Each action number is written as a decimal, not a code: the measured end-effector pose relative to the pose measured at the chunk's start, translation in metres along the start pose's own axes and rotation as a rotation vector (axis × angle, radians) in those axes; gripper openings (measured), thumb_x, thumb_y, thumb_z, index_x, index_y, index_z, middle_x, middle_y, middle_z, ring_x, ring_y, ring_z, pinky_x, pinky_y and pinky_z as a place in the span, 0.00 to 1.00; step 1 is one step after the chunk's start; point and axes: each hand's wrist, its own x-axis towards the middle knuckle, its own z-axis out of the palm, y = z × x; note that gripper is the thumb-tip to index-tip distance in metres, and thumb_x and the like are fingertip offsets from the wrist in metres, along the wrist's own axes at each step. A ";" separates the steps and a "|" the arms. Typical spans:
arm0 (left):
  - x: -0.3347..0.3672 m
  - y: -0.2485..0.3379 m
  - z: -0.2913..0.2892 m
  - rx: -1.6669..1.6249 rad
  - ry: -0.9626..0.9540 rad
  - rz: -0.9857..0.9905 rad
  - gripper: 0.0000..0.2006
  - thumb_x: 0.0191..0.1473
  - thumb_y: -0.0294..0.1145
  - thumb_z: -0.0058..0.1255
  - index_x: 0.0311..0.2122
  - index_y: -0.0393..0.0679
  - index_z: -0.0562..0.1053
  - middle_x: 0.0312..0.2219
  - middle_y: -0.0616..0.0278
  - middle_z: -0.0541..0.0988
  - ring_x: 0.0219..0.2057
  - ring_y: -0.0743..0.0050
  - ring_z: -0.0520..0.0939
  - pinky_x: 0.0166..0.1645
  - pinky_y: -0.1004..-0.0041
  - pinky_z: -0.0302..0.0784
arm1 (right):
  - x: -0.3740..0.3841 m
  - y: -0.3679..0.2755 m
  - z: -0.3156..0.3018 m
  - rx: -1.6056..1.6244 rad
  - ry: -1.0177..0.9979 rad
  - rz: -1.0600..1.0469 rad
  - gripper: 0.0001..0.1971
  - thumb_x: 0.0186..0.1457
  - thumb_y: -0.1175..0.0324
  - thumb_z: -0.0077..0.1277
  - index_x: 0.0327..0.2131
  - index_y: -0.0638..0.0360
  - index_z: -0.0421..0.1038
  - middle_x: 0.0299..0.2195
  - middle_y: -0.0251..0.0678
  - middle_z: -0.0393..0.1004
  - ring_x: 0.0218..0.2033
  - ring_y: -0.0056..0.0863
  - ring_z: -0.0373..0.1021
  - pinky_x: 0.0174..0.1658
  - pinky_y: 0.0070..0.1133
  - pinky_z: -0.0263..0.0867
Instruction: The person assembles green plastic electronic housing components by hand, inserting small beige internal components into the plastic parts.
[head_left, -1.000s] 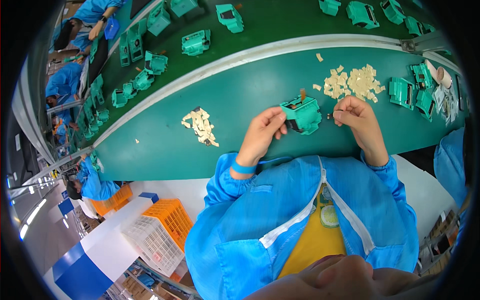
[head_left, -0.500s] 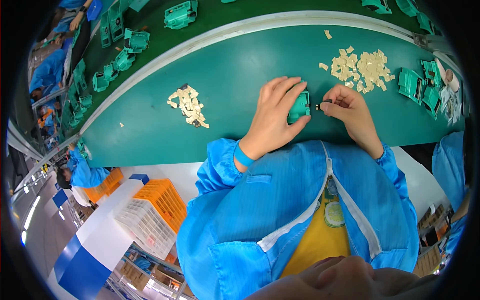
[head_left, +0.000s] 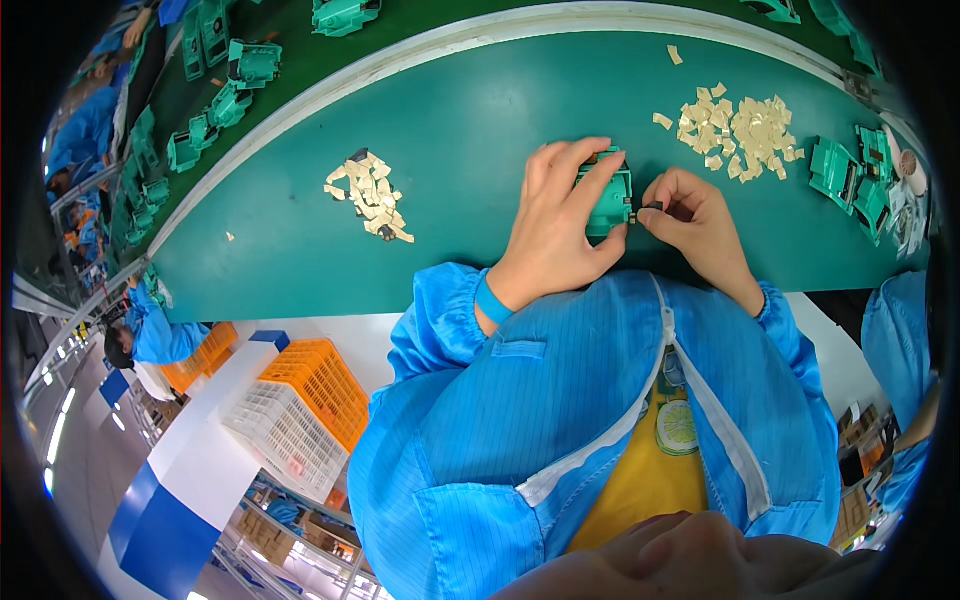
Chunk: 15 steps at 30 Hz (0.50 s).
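My left hand [head_left: 560, 210] is closed around a green plastic housing [head_left: 612, 196] and steadies it just above or on the green table; its fingers cover the far and left parts. Between the thumb and forefinger of my right hand [head_left: 693, 222] is a small black part [head_left: 652, 207] with a metallic tip, held at the housing's right side. The tip meets or nearly meets the housing's edge; I cannot tell whether it is inside. Most of the black part is hidden by my fingers.
Loose cream-coloured pieces lie in a large pile [head_left: 755, 135] at the far right and a smaller pile [head_left: 372, 195] at left. Several green housings [head_left: 835, 172] stand at the table's right end. Beyond a pale rail [head_left: 480, 38], more housings [head_left: 254, 63] sit on a green belt. Crates [head_left: 318, 385] stand lower left.
The black part and the housing have come together, closing the small gap between them. The housing is turned slightly, showing more of its inside. The whole view has shifted a little.
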 end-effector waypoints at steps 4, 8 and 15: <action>0.001 0.000 0.000 0.014 0.001 -0.002 0.36 0.35 0.27 0.67 0.56 0.43 0.74 0.58 0.56 0.70 0.58 0.45 0.67 0.62 0.56 0.67 | 0.000 -0.001 0.002 -0.007 0.006 -0.012 0.09 0.57 0.79 0.57 0.29 0.59 0.66 0.30 0.24 0.71 0.29 0.07 0.63 0.31 0.12 0.59; 0.002 0.000 0.001 0.029 -0.002 0.002 0.35 0.35 0.27 0.65 0.56 0.42 0.74 0.58 0.55 0.70 0.58 0.44 0.67 0.62 0.55 0.67 | 0.000 0.003 0.003 -0.009 0.021 -0.020 0.08 0.57 0.78 0.58 0.30 0.59 0.67 0.29 0.23 0.70 0.29 0.07 0.62 0.31 0.12 0.58; 0.001 -0.003 0.004 0.038 0.011 0.016 0.34 0.37 0.27 0.64 0.55 0.42 0.74 0.58 0.54 0.70 0.57 0.44 0.66 0.62 0.55 0.65 | -0.001 0.000 0.005 -0.030 0.036 -0.002 0.09 0.57 0.77 0.59 0.30 0.59 0.67 0.28 0.23 0.69 0.28 0.07 0.62 0.30 0.12 0.58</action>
